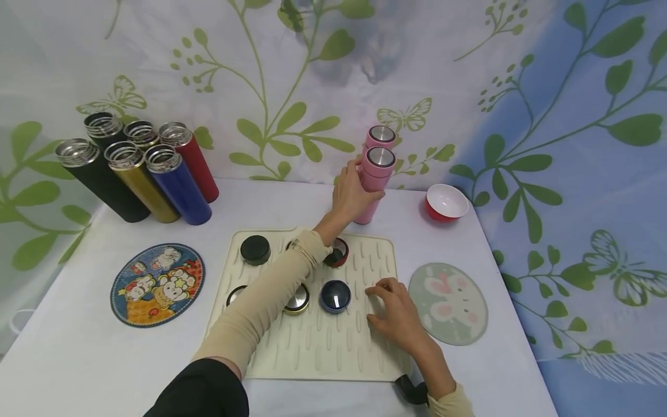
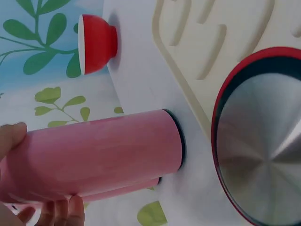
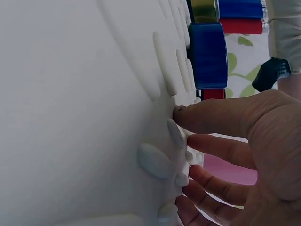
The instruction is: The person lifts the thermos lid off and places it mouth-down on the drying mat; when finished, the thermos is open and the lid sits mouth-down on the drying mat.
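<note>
My left hand reaches to the back of the table and grips the nearer pink thermos bottle, its fingers and thumb round the upper part. That bottle stands upright with its lid on; a second pink bottle is right behind it. My right hand rests on the right side of the cream ribbed mat, fingers loosely bent and holding nothing. Left of it on the mat lie a blue lid, a gold-rimmed lid, a red-rimmed lid and a black lid. My left sleeve partly hides other lids.
Several lidless bottles stand at the back left, among them a blue bottle and a red bottle. A round cartoon placemat lies left of the mat, a rabbit placemat right. A red bowl sits at the back right.
</note>
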Tool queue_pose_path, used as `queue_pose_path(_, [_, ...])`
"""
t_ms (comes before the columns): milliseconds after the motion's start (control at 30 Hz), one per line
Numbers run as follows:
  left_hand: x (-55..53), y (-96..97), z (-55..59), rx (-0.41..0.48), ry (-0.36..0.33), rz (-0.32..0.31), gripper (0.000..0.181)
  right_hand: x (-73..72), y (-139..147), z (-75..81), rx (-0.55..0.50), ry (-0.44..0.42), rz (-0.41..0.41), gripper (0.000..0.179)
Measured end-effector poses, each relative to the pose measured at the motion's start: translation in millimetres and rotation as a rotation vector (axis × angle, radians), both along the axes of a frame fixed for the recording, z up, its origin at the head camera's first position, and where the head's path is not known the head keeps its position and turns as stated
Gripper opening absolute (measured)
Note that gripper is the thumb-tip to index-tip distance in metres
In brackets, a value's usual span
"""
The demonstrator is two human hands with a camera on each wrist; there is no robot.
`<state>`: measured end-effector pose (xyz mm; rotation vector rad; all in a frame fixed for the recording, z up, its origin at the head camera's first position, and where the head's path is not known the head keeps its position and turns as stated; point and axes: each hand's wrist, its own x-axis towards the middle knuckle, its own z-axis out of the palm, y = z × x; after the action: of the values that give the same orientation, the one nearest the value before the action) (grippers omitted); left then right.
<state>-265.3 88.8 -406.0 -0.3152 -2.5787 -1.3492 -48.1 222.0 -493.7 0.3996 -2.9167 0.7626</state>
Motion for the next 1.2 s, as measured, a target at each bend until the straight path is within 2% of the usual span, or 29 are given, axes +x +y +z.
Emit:
queue_pose_path(133, [1.1,-7.6,-1.8,-0.021,0.011,-0.047,0.075,0.3,0,-0.5,-0.006,0.005,-0.009,0.045])
queue_pose_path(267, [8.3,-18.0,-4.6,0.054,0.035,-0.067,0.067,0.5,-1,-2.4,-0.016,0.003,-0.002,0.045])
queue_pose_path(333, [13.3,-23.2,-3.5,0.138,0.059,-0.072,0.065,0.7,-1,-3.7,-0.018,0.003,0.002,0.045])
queue_pose_path(433, [22.4,-31.8,4.9,0.332,0.096,-0.116,0.063,0.8,0,-5.6,-0.018,0.016,0.001,0.046])
queue_pose_path(567, [35.7,-45.3,24.4,0.641,0.157,-0.259,0.059,0.8,1,-5.9,-0.022,0.045,0.000,0.046])
queue_pose_path(667, [49.4,-57.5,39.4,0.808,0.198,-0.338,0.055,0.6,2,-5.5,-0.021,0.052,0.005,0.046])
queue_pose_path(733, [60.2,-65.7,46.7,0.888,0.232,-0.343,0.054,0.1,2,-5.9,-0.020,0.038,0.004,0.046])
queue_pose_path(833, [77.0,-80.7,52.5,0.960,0.279,-0.309,0.059,-0.2,2,-5.2,-0.018,0.029,-0.001,0.045])
queue_pose_path(933, [92.6,-102.1,53.9,0.963,0.329,-0.278,0.068,-1.6,0,-4.4,-0.021,0.036,0.011,0.045])
queue_pose_path(1000, [102.0,-116.8,52.9,0.935,0.335,-0.264,0.068,-2.5,-1,-4.3,-0.024,0.051,0.021,0.045])
queue_pose_path(1133, [123.9,-140.2,49.9,0.797,0.285,-0.251,0.060,-0.9,1,-3.8,-0.029,0.045,0.012,0.044])
queue_pose_path(1200, [135.8,-146.7,48.2,0.695,0.258,-0.251,0.061,1.3,3,-3.1,-0.030,0.027,0.005,0.044])
